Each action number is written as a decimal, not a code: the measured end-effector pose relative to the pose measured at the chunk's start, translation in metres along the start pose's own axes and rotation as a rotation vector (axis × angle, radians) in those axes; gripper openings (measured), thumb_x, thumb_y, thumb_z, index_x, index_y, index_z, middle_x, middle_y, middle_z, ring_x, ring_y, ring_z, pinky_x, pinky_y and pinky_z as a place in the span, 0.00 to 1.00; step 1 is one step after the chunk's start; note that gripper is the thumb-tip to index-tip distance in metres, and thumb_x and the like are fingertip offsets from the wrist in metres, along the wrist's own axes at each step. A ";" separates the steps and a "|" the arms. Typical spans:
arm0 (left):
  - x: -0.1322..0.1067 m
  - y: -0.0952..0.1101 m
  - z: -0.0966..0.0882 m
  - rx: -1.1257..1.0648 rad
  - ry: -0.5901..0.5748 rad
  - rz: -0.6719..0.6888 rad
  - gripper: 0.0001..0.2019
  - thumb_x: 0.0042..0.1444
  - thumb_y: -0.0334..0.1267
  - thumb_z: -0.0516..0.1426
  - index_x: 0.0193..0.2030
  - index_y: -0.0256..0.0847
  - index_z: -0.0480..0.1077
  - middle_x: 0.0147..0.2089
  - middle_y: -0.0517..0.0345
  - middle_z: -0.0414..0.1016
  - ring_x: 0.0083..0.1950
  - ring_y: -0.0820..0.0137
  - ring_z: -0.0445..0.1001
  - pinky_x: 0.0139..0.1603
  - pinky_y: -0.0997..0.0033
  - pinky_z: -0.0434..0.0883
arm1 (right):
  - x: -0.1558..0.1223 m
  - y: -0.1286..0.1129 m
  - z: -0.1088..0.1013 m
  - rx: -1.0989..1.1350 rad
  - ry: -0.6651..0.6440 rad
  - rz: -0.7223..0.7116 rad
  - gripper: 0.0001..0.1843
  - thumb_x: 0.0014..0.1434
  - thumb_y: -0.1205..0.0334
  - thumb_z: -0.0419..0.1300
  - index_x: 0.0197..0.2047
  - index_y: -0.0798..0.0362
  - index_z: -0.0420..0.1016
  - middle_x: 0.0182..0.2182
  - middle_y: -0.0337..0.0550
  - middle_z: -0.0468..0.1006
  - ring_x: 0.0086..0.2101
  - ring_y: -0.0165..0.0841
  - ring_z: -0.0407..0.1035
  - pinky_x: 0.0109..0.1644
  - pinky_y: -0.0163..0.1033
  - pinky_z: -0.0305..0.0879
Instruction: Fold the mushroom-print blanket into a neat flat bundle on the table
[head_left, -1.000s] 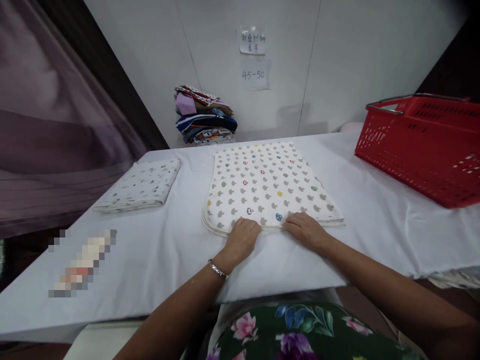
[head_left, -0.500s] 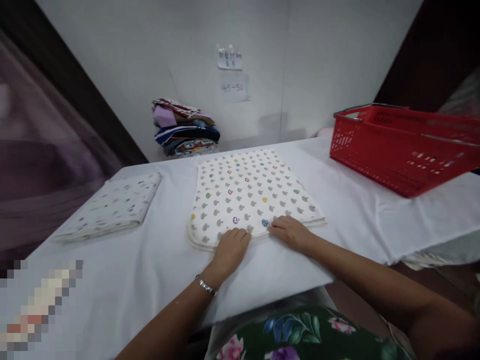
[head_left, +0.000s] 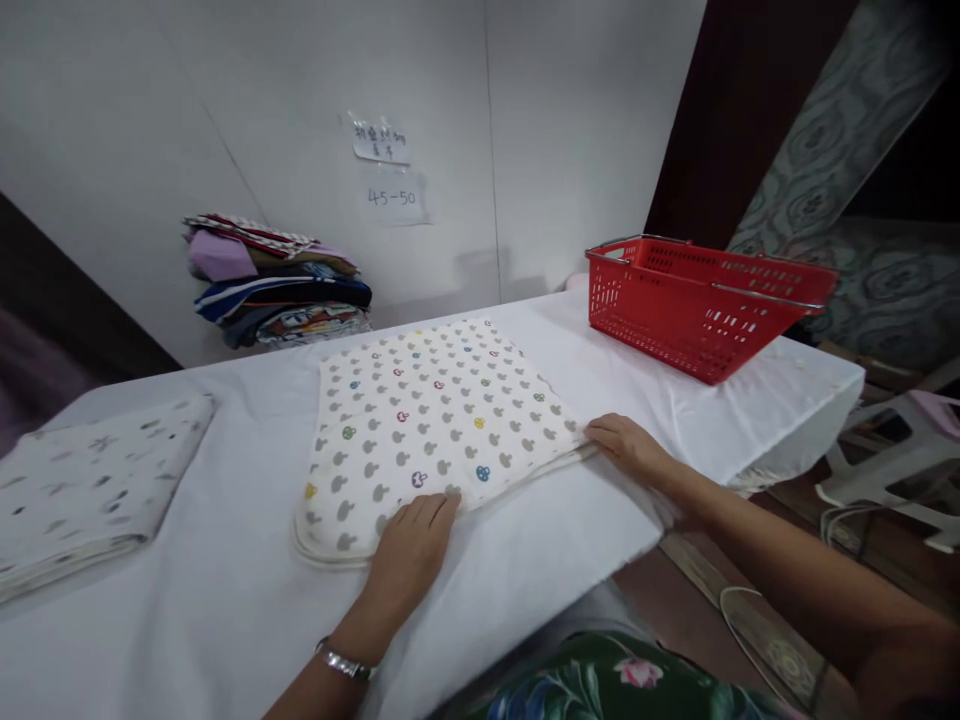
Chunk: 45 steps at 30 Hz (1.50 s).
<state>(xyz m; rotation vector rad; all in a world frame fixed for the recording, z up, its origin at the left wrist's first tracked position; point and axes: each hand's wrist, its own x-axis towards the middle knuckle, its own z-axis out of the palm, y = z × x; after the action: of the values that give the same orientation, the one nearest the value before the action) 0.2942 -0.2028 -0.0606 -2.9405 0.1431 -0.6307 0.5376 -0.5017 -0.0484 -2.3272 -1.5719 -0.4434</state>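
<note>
A folded white cloth (head_left: 442, 420) printed with grey and coloured mushrooms lies flat on the white-covered table. Its corner on the near left is rounded, and stacked layers show along the near edge. My left hand (head_left: 412, 550), with a metal bracelet at the wrist, rests on that near edge, fingers laid over the fabric. At the right corner, my right hand (head_left: 630, 447) touches the cloth with fingers stretched out; its thumb is hidden. Farther left lies a second folded white cloth (head_left: 97, 480) with small dark and grey prints, cut off by the view's edge.
A red plastic basket (head_left: 667, 320) with metal handles stands at the table's right end. Several folded fabrics form a pile (head_left: 277, 285) by the wall. Paper notes (head_left: 396, 196) hang on the wall. A white plastic stool (head_left: 892, 460) is on the floor at right.
My right hand has slid right along the near edge to the cloth's right corner. My left hand stays on the near edge. The view has turned right, showing the whole basket.
</note>
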 end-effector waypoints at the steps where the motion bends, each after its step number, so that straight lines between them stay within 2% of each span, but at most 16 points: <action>1: 0.001 0.000 0.000 -0.007 0.020 0.007 0.16 0.56 0.26 0.49 0.51 0.38 0.65 0.44 0.53 0.73 0.44 0.66 0.69 0.42 0.65 0.67 | -0.001 0.001 -0.002 0.009 -0.001 -0.001 0.14 0.63 0.66 0.49 0.45 0.55 0.74 0.41 0.50 0.75 0.42 0.39 0.67 0.44 0.44 0.64; 7: 0.008 0.003 -0.001 -0.015 0.039 0.031 0.16 0.55 0.23 0.48 0.48 0.39 0.67 0.44 0.53 0.73 0.44 0.66 0.70 0.42 0.66 0.66 | 0.005 -0.003 -0.001 0.051 -0.034 -0.060 0.13 0.63 0.67 0.49 0.44 0.53 0.73 0.41 0.50 0.75 0.42 0.38 0.67 0.44 0.44 0.65; 11: 0.018 0.008 -0.004 -0.038 -0.078 0.001 0.12 0.57 0.26 0.49 0.43 0.40 0.68 0.41 0.54 0.73 0.42 0.66 0.69 0.40 0.66 0.65 | 0.013 0.000 -0.002 0.102 -0.049 -0.059 0.12 0.62 0.67 0.49 0.40 0.53 0.74 0.38 0.49 0.76 0.39 0.36 0.68 0.42 0.42 0.67; 14: 0.029 0.013 -0.006 -0.105 -0.160 -0.036 0.07 0.59 0.32 0.50 0.41 0.40 0.68 0.40 0.55 0.71 0.42 0.66 0.68 0.40 0.65 0.65 | 0.019 0.000 -0.005 0.137 -0.080 -0.054 0.11 0.61 0.67 0.50 0.41 0.53 0.74 0.38 0.48 0.76 0.40 0.36 0.68 0.43 0.41 0.67; 18: 0.041 0.018 -0.006 -0.195 -0.203 -0.074 0.09 0.62 0.36 0.48 0.37 0.41 0.69 0.38 0.55 0.70 0.40 0.68 0.68 0.39 0.66 0.66 | 0.025 -0.004 -0.005 0.148 -0.100 -0.103 0.11 0.61 0.66 0.51 0.40 0.53 0.75 0.39 0.48 0.75 0.41 0.36 0.68 0.45 0.41 0.66; 24: 0.045 0.018 -0.003 -0.248 -0.170 -0.143 0.13 0.63 0.37 0.45 0.36 0.41 0.70 0.36 0.56 0.70 0.39 0.69 0.68 0.39 0.69 0.66 | 0.029 -0.008 0.006 0.140 -0.077 -0.138 0.12 0.63 0.63 0.51 0.38 0.52 0.76 0.38 0.47 0.76 0.39 0.35 0.67 0.43 0.42 0.64; 28: 0.042 0.018 -0.001 -0.142 -0.055 -0.136 0.11 0.63 0.34 0.46 0.39 0.41 0.69 0.38 0.56 0.70 0.39 0.69 0.68 0.39 0.69 0.65 | 0.028 -0.009 0.013 0.065 0.036 -0.042 0.13 0.64 0.62 0.50 0.40 0.52 0.76 0.38 0.48 0.75 0.40 0.37 0.66 0.42 0.42 0.62; 30: 0.040 0.019 0.000 -0.065 -0.021 -0.128 0.11 0.62 0.32 0.46 0.39 0.41 0.70 0.36 0.56 0.70 0.38 0.69 0.67 0.38 0.69 0.65 | 0.027 -0.010 0.016 0.020 0.035 -0.023 0.14 0.64 0.62 0.50 0.39 0.51 0.77 0.37 0.47 0.75 0.39 0.37 0.66 0.41 0.41 0.61; 33: 0.038 0.020 0.003 -0.005 -0.029 -0.095 0.12 0.61 0.29 0.46 0.37 0.41 0.70 0.33 0.57 0.69 0.35 0.69 0.65 0.35 0.69 0.63 | 0.025 -0.011 0.017 -0.006 0.000 -0.057 0.14 0.64 0.62 0.50 0.38 0.50 0.77 0.34 0.46 0.75 0.37 0.36 0.65 0.39 0.41 0.58; 37: 0.037 0.022 0.005 -0.021 -0.052 -0.042 0.11 0.60 0.28 0.46 0.40 0.41 0.69 0.32 0.57 0.68 0.34 0.69 0.66 0.35 0.68 0.63 | 0.025 -0.012 0.013 -0.035 -0.053 -0.114 0.14 0.65 0.64 0.48 0.37 0.52 0.75 0.31 0.45 0.73 0.35 0.35 0.63 0.38 0.39 0.55; 41: 0.038 0.023 0.005 0.005 -0.092 -0.045 0.11 0.59 0.26 0.47 0.33 0.41 0.67 0.30 0.57 0.66 0.33 0.68 0.65 0.33 0.67 0.62 | 0.026 -0.013 0.010 -0.070 -0.079 -0.116 0.15 0.65 0.65 0.46 0.31 0.54 0.70 0.28 0.44 0.71 0.31 0.33 0.61 0.37 0.38 0.54; 45: 0.038 0.023 0.007 0.015 -0.111 -0.038 0.10 0.56 0.24 0.48 0.31 0.41 0.66 0.32 0.57 0.66 0.33 0.69 0.64 0.32 0.68 0.61 | 0.027 -0.012 0.011 -0.030 -0.084 -0.160 0.14 0.63 0.70 0.46 0.30 0.55 0.70 0.32 0.47 0.72 0.35 0.34 0.62 0.39 0.39 0.56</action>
<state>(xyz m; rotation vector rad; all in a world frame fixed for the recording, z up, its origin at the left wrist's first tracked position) 0.3299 -0.2295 -0.0557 -2.9610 0.0710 -0.4704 0.5371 -0.4700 -0.0460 -2.2784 -1.8119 -0.4133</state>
